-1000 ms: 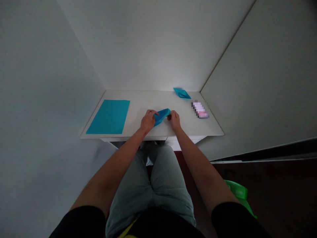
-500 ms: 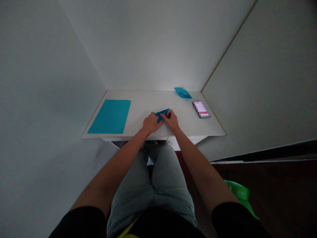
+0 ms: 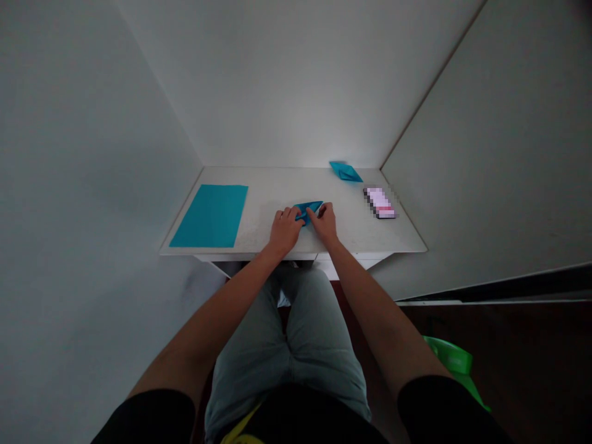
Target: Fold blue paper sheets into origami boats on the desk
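1. Left hand [image 3: 285,228] and right hand [image 3: 325,222] press flat — fingers together — on the folded blue paper [image 3: 308,208].
2. The paper lies mid-surface [image 3: 351,231] — near its front edge.

A small white rectangular surface [image 3: 277,185] sits in a narrow alcove. A plain white wall [image 3: 83,154] closes the left, another white wall [image 3: 287,80] the far side, and a pale flat panel [image 3: 499,154] the right. The light is dim, brightest low on the far wall. Near right lie a dark brown wooden floor [image 3: 531,357] and a green plastic seat [image 3: 456,361].
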A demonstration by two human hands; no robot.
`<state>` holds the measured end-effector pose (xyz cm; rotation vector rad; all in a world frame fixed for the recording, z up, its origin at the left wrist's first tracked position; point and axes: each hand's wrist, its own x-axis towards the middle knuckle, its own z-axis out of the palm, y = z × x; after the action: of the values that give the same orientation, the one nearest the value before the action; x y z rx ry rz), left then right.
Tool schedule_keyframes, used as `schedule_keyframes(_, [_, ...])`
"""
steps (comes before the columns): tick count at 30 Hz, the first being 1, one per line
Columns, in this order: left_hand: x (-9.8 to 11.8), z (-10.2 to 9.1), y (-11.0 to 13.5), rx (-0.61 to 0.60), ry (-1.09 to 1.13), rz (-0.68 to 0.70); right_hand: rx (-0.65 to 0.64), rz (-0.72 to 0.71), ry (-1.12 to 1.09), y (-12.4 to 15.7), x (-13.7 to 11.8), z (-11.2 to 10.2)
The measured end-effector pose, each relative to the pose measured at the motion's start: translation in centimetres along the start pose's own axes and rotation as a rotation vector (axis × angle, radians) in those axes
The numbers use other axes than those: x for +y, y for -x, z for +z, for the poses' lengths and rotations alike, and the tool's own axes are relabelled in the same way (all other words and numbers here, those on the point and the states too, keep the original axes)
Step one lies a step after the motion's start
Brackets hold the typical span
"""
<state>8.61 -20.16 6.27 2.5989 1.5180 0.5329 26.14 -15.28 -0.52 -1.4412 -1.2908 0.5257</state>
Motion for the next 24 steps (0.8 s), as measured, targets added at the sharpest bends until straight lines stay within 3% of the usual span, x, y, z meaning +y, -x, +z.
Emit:
schedule_keyframes(5, [0.2,0.3,0.9,-0.112,0.009,0.084,-0.024,0.029,-0.057,0.1,0.0,0.0])
schedule_keyframes(9, [0.0,0.5,0.9,-0.166,0.062,-0.012,-0.038,0.023,-0.082,-0.1,0.5,0.1])
schedule_keyframes(16, [-1.9,-1.0,-0.5,-0.003,-0.004,-0.082,-0.148,0.012,0.046,-0.3,1.0,0.2])
schedule_keyframes(24, [-3.4,0.0,-2.6,-0.002,0.133,-0.244,-0.272,-0.037,0.027,-0.2,0.5,-0.3])
